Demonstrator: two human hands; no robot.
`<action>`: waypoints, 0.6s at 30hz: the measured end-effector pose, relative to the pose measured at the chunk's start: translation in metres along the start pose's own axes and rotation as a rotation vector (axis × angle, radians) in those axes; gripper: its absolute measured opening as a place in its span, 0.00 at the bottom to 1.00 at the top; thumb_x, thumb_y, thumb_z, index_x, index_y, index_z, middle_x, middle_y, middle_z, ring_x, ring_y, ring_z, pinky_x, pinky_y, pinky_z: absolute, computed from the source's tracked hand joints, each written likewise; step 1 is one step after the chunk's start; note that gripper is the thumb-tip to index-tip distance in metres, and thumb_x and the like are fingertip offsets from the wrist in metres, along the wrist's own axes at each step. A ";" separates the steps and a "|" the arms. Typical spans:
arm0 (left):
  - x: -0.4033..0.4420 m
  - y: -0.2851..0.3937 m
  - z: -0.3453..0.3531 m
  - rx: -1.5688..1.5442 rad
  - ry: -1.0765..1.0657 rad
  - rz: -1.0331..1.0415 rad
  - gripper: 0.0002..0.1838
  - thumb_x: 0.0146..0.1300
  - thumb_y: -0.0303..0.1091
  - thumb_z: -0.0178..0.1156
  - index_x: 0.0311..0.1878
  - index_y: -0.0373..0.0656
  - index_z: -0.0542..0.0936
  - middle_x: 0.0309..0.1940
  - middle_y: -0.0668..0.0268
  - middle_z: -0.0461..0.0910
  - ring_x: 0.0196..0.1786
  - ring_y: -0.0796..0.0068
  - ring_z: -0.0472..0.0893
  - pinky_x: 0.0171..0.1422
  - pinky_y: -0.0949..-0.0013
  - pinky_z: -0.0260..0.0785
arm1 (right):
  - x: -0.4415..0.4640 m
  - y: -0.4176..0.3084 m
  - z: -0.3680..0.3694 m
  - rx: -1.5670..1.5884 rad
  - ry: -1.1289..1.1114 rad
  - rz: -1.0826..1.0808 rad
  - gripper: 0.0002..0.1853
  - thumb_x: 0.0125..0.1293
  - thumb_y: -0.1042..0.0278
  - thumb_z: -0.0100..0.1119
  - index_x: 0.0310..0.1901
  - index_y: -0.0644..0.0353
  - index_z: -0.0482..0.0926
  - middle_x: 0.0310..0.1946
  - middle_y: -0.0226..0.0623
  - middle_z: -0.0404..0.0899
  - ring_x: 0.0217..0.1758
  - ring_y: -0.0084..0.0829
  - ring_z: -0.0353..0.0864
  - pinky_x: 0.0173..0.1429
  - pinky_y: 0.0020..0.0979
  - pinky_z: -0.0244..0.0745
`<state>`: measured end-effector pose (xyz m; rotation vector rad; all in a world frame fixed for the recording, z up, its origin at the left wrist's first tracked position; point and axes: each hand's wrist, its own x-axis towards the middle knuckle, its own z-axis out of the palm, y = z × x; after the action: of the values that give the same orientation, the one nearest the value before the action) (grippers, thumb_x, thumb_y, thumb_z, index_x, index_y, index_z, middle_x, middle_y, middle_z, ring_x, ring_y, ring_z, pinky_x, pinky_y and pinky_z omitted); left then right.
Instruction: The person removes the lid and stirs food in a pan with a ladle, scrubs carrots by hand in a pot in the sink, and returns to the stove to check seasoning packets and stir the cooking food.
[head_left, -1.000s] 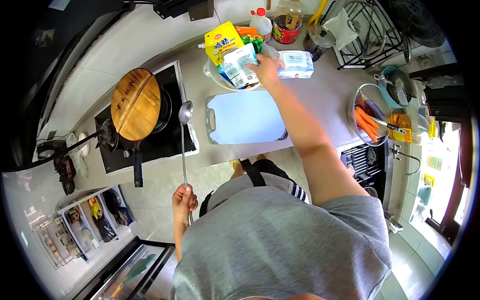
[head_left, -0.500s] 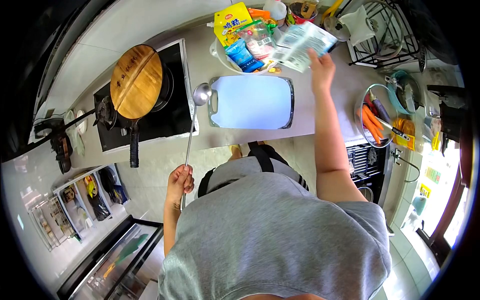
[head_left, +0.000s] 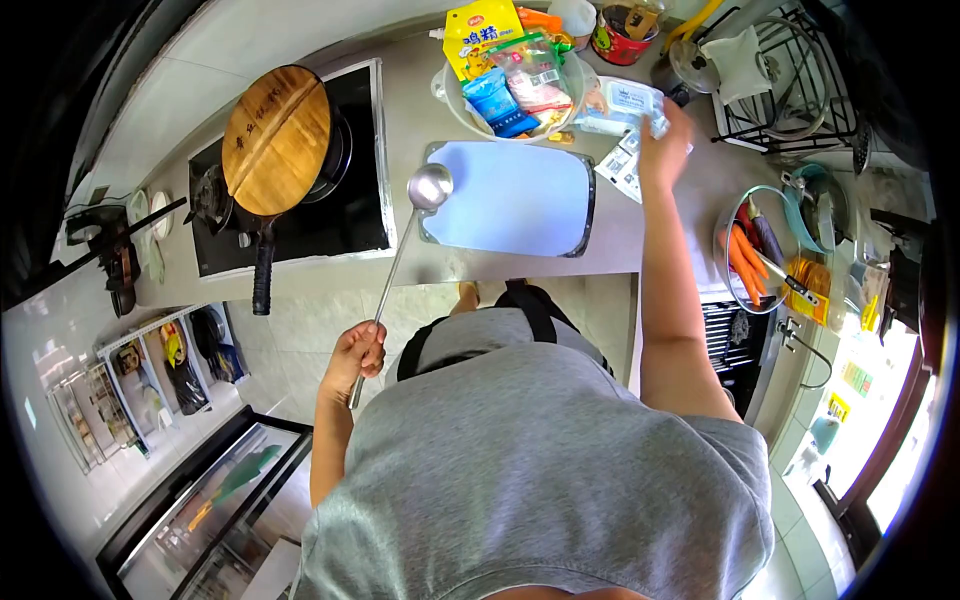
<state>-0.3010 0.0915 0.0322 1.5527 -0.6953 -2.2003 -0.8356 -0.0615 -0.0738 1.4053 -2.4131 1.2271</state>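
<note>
My left hand (head_left: 355,355) is closed round the handle of a long metal ladle (head_left: 430,187), whose bowl hangs over the left edge of the blue cutting board (head_left: 515,198). My right hand (head_left: 666,148) is at the counter, right of the board, with its fingers on a white printed packet (head_left: 624,165). Just beyond lies a pack of wipes (head_left: 618,106), partly behind the hand. A white basket (head_left: 440,88) behind the board holds a yellow bag (head_left: 482,36), a blue packet (head_left: 498,101) and a clear bag (head_left: 532,75).
On the black stove (head_left: 358,215) at left sits a pan with a wooden lid (head_left: 275,140). A clear bowl with carrots (head_left: 744,262) stands at right, near the sink (head_left: 735,340). A black wire rack (head_left: 785,90) and a lidded pot (head_left: 688,68) are at the back right.
My right hand has taken the white packet out of the basket and brought it right, down to the counter. The ladle's bowl has shifted right, over the board's edge.
</note>
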 end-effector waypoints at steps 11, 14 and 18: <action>-0.023 0.026 0.024 -0.187 0.025 0.112 0.17 0.78 0.44 0.48 0.35 0.42 0.71 0.11 0.77 0.58 0.11 0.87 0.54 0.14 0.79 0.48 | 0.039 -0.092 0.088 -0.257 -0.686 -0.171 0.19 0.55 0.48 0.69 0.46 0.45 0.86 0.44 0.34 0.85 0.63 0.33 0.68 0.64 0.40 0.55; -0.031 0.031 0.034 -0.193 0.060 0.141 0.17 0.77 0.44 0.48 0.35 0.42 0.71 0.11 0.77 0.58 0.11 0.87 0.54 0.14 0.80 0.48 | 0.023 -0.074 0.101 -0.238 -0.553 -0.320 0.19 0.53 0.46 0.71 0.41 0.50 0.87 0.39 0.28 0.84 0.58 0.34 0.70 0.63 0.44 0.57; -0.037 0.036 0.043 -0.239 0.073 0.174 0.17 0.77 0.43 0.48 0.35 0.42 0.71 0.10 0.77 0.57 0.10 0.87 0.54 0.14 0.80 0.48 | 0.021 -0.058 0.112 -0.162 -0.498 -0.358 0.19 0.57 0.46 0.67 0.43 0.49 0.87 0.41 0.31 0.85 0.53 0.37 0.77 0.64 0.43 0.61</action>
<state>-0.3292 0.0901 0.0935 1.3904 -0.5040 -2.0068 -0.7702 -0.1661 -0.1056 2.1684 -2.3030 0.6398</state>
